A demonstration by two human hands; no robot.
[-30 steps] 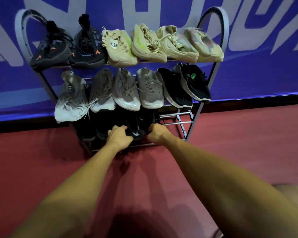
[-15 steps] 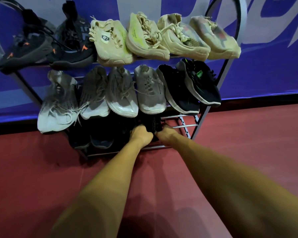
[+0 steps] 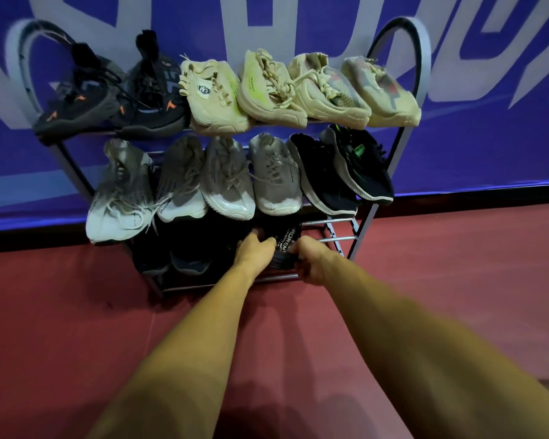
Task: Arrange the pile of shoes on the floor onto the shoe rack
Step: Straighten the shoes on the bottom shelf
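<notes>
A metal shoe rack [image 3: 360, 221] with three shelves stands against the blue wall banner. The top shelf carries two dark shoes [image 3: 111, 96] and several beige ones [image 3: 273, 90]. Grey and white shoes [image 3: 178, 182] and two black shoes [image 3: 339, 172] fill the middle shelf. On the dim bottom shelf sit dark shoes [image 3: 187, 261] and a black shoe with white lettering [image 3: 284, 245]. My left hand [image 3: 255, 251] grips that black shoe's left side. Against its right side my right hand [image 3: 314, 263] is closed on it.
Red floor [image 3: 457, 280] spreads in front of the rack and to its right. The right end of the bottom shelf shows bare metal bars [image 3: 336, 239]. No loose shoes lie on the visible floor.
My left hand has moved right along the bottom shelf, from one dark shoe to the lettered black shoe, and both hands now hold it. The camera view shifted slightly.
</notes>
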